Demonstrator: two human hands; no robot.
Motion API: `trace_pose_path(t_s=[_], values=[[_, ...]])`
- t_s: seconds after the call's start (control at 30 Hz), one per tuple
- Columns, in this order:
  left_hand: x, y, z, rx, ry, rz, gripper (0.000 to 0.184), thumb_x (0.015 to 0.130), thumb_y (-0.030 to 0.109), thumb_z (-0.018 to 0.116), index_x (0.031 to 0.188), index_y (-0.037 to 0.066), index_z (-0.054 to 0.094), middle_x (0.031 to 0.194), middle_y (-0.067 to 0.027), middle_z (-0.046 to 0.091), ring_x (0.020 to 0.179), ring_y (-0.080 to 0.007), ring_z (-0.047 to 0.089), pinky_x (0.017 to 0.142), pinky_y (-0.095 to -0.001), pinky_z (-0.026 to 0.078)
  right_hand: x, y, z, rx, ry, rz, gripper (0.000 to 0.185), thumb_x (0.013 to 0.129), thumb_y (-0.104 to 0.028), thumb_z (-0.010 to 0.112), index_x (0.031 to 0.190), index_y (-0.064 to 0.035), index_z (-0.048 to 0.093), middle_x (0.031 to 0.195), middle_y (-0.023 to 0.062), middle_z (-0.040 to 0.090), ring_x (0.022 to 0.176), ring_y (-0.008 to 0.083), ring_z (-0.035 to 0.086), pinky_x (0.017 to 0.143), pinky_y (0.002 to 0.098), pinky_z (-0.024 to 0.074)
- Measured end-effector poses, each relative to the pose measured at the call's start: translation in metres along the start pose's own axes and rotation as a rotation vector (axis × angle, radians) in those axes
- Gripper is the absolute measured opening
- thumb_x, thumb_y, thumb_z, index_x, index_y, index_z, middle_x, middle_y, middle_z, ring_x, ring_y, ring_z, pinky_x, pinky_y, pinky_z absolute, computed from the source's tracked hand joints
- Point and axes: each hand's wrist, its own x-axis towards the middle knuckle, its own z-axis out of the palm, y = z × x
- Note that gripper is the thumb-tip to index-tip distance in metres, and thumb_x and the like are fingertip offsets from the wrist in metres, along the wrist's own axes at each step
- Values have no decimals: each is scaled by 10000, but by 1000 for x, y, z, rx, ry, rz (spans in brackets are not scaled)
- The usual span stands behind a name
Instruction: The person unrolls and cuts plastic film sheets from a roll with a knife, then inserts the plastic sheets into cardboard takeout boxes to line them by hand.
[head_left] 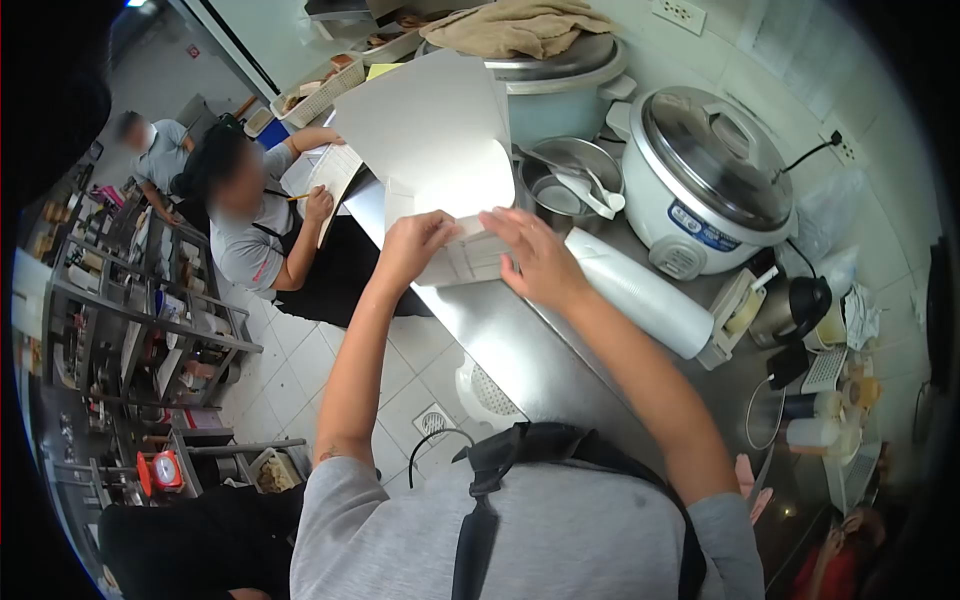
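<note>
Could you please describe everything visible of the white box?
The white box looks like cardboard, partly folded, with its broad lid raised open and a creased near wall. It sits at the left edge of the metal counter. The left hand and right hand touch its near edge, hiding some folds.

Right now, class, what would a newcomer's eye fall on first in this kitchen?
Probably the open white box near the middle, with the left hand and right hand at its near edge. Next, the big rice cooker with the shiny lid, to the right by the wall. Then the co-worker on the left, holding a yellow pencil to paper.
</note>
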Motion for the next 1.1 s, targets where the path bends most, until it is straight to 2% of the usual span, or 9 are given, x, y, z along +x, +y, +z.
trace_pose_path(t_s=[0.07, 0.2, 0.4, 0.57, 0.7, 0.73, 0.77, 0.87, 1.1], values=[[-6, -3, 17, -47, 73, 27, 152, 908, 168, 645, 930, 21, 679, 783, -123, 704, 668, -180, 656, 634, -314, 484, -15, -5, 1, 14, 54, 21, 831, 701, 27, 649, 1447, -197, 361, 1249, 133, 533, 1184, 301, 515, 989, 444, 452], [7, 5, 2, -256, 172, -1, 148, 951, 135, 609, 923, -4, 650, 788, 15, 645, 723, -41, 529, 662, -203, 441, -20, 0, 4, -34, 98, 88, 800, 704, 23, 639, 1433, -172, 372, 1250, 118, 537, 1183, 304, 515, 1026, 478, 420], [18, 25, -38, -790, 619, 172, 171, 974, 175, 605, 962, 9, 641, 884, 39, 628, 800, -26, 528, 704, -165, 405, -30, 2, 7, 3, 93, 133, 786, 721, 14, 624, 1441, -116, 335, 1307, 132, 509, 1202, 323, 495, 1076, 495, 361], [-21, 76, -80, -677, 862, 369, 140, 969, 135, 607, 959, -1, 638, 897, -1, 663, 772, -42, 577, 700, -171, 444, -47, -40, -22, 154, 350, 382, 738, 738, -4, 633, 1420, -50, 355, 1371, 165, 458, 1278, 354, 433, 1098, 453, 325], [-79, 131, -24, -112, 322, 376, 97, 832, -63, 619, 886, -28, 693, 862, -48, 700, 767, -105, 620, 656, -248, 491, -115, -72, -87, -83, 534, 666, 426, 867, -82, 634, 1280, -24, 548, 1359, 143, 473, 1279, 283, 439, 1085, 394, 329], [-93, 133, 13, -345, 179, 306, 169, 804, -55, 644, 938, 14, 722, 821, -54, 696, 729, -119, 626, 648, -259, 494, -137, -76, -100, 86, 689, 769, 382, 890, -80, 615, 1264, -25, 556, 1316, 133, 510, 1240, 241, 474, 1058, 362, 355], [-108, 139, 45, -157, 61, 328, 206, 803, -18, 681, 975, 78, 739, 829, -64, 698, 734, -155, 650, 647, -272, 500, -154, -80, -113, 254, 850, 853, 340, 914, -79, 595, 1248, -26, 564, 1273, 122, 547, 1201, 199, 509, 1031, 331, 382], [-135, 147, 127, -192, -177, 393, 134, 814, 157, 716, 937, 107, 740, 831, -71, 693, 730, -271, 664, 649, -343, 523, -178, -117, -151, 342, 1010, 969, 317, 938, -64, 575, 1253, -32, 556, 1129, 84, 628, 1060, 124, 579, 958, 261, 414], [-149, 136, 189, -62, -426, 440, 300, 807, 296, 723, 1049, 117, 721, 871, -75, 693, 759, -270, 666, 675, -377, 527, -173, -172, -156, 547, 628, 1058, 494, 907, -39, 617, 1372, -41, 451, 892, 27, 671, 883, 88, 615, 850, 238, 440]])
